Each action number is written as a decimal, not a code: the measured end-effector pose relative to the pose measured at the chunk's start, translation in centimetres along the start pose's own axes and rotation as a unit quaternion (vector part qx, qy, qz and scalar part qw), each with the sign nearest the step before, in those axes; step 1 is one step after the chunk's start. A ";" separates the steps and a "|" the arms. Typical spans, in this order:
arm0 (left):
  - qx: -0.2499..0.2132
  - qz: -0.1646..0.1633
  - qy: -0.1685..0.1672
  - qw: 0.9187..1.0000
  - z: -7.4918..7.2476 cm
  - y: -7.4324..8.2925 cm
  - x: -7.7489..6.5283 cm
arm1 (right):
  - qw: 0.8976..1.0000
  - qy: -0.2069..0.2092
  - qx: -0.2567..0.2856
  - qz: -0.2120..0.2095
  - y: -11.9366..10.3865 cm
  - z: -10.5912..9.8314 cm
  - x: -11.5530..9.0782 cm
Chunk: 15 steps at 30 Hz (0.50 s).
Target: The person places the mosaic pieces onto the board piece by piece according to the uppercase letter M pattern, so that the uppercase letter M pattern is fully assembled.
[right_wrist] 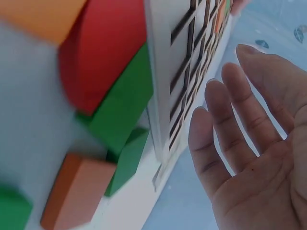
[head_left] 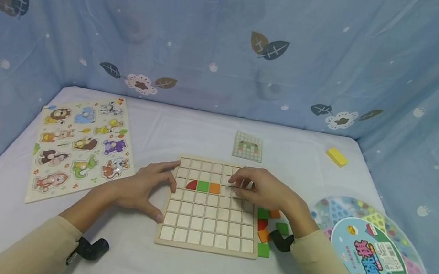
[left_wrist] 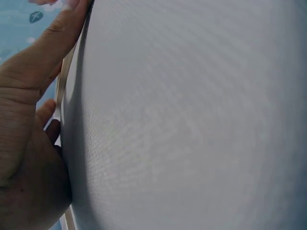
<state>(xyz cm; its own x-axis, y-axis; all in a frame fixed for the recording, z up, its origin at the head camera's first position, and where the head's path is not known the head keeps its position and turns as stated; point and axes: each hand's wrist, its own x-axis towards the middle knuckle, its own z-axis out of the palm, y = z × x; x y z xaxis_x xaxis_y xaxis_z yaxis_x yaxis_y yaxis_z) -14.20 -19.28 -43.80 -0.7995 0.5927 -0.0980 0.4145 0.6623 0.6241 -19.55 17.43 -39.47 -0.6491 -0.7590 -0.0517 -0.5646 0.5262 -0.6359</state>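
A wooden grid board (head_left: 205, 249) lies flat on the table. Three pieces sit in one of its upper rows: a red quarter-round piece (head_left: 192, 185), a green square (head_left: 203, 186) and an orange square (head_left: 214, 188). My left hand (head_left: 137, 187) rests at the board's left edge, fingertips on the frame and thumb lower down beside it. Above the right part of the grid hovers my right hand (head_left: 265, 188), its fingers loosely bent and apart. The right wrist view shows nothing in that palm; the head view hides part of the cells beneath.
Loose green, orange and red pieces (head_left: 263, 250) lie along the board's right edge. Behind the board is a small pattern card (head_left: 248, 146). An animal puzzle board (head_left: 82, 148) lies left, a round board-game package (head_left: 370, 261) right, and a yellow block (head_left: 337, 156) at the back right.
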 end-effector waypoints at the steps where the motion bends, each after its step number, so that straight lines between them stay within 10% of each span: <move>1: 0.001 -0.002 -0.001 1.000 0.0 0.0 0.0 | 1.000 -0.001 0.000 -0.001 0.1 0.0 -0.2; 15: -0.001 0.005 0.001 1.000 0.1 -0.2 0.0 | 1.000 0.014 -0.009 0.026 0.9 -1.8 -2.1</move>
<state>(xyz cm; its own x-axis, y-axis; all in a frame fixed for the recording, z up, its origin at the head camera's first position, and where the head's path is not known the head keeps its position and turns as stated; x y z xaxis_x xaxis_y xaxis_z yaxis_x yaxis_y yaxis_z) -14.26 -19.36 -43.99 -0.7961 0.5983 -0.0905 0.4217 0.6558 0.6262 -19.61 20.14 -38.57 -0.6913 -0.7199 -0.0617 -0.5391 0.5708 -0.6193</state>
